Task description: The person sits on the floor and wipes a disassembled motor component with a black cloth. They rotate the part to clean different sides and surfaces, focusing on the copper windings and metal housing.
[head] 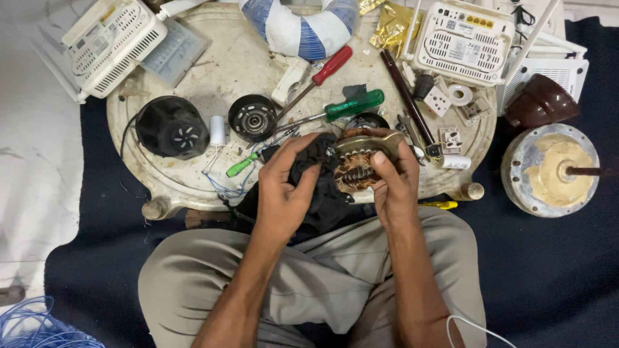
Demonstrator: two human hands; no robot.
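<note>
Both of my hands are busy just above the near edge of the round white counter (193, 187), over my crossed legs. My right hand (394, 183) has its grip closed around a motor stator (358, 164), a metal ring with copper windings showing in its middle; my thumb lies across the windings and my fingers curl over the ring's far rim. My left hand (287, 187) has its grip bunched on a black cloth (319, 187), pressing it against the left side of the stator, and the cloth hangs down toward my lap.

Just beyond the stator lie two screwdrivers: a green-handled screwdriver (351, 105) and, further back, a red-handled screwdriver (330, 66), both slanting up to the right. To the left of my left hand sits a small green tester (242, 165) among thin blue wires, and behind it a black round end cap (253, 118) with a bearing in its middle. Further left is a black motor housing (171, 127), with a small white capacitor (218, 131) between the two. A long dark rod (406, 96) lies to the right of the stator, near some white sockets. Off the counter at my right, on the dark mat (548, 270), stands a round grey fan body (550, 169) with a brown cup (541, 101) behind it.
</note>
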